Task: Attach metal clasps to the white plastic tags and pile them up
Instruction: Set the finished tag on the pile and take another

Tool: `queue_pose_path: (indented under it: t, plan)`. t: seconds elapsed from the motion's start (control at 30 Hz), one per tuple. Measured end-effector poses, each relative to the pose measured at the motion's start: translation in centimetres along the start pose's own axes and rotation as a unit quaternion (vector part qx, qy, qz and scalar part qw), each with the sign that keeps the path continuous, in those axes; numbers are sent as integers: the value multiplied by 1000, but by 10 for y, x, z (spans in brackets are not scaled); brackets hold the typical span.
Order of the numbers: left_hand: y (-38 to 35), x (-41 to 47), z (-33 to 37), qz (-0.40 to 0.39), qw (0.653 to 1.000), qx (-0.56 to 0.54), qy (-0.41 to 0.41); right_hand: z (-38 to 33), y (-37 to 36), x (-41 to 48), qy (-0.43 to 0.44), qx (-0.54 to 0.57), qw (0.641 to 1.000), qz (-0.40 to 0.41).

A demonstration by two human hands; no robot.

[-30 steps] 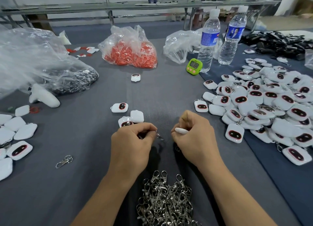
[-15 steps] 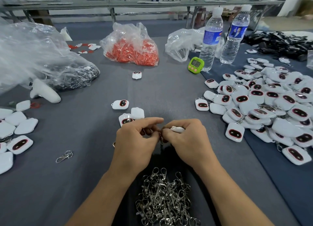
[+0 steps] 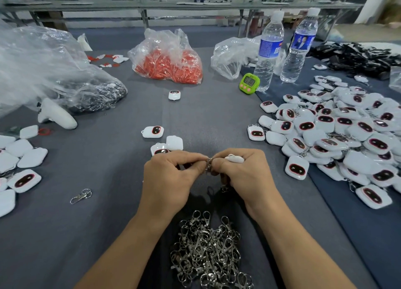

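left grip (image 3: 171,180): pinched a clasp (image 3: 208,163)
right grip (image 3: 245,176): held a tag (image 3: 234,158)
done pile (image 3: 347,134): lay beside right grip
clasp heap (image 3: 208,252): many left

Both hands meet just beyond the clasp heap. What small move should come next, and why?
Probably thread the clasp onto the white tag. The left hand pinches the clasp, the right hand grips the tag, and the two parts meet between the hands; whether they are already joined is hidden.
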State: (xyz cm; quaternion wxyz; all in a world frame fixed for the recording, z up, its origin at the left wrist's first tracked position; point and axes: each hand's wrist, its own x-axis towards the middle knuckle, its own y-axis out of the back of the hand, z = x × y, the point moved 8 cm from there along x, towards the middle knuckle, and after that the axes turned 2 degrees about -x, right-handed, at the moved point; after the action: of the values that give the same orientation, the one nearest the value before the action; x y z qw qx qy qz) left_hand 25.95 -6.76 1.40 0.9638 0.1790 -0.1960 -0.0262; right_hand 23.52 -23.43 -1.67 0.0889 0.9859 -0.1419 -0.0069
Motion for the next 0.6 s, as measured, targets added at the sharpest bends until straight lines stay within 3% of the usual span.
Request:
queue_pose_path:
  t: [0.13,0.33,0.53,0.6]
  plan:
    - [-1,-2,2,6,1000,6,4,-4,1,-2,33,-82,996,11]
    - [-4,0,1,14,1000,19,3,-4,1,-1,31,-29,999,10]
    - [-8,-9,19,25,980,145,-134,-10,8,-6,90,-183,977,65]
    - [-6,-8,17,34,984,128,-118,-9,8,-5,81,-178,978,71]
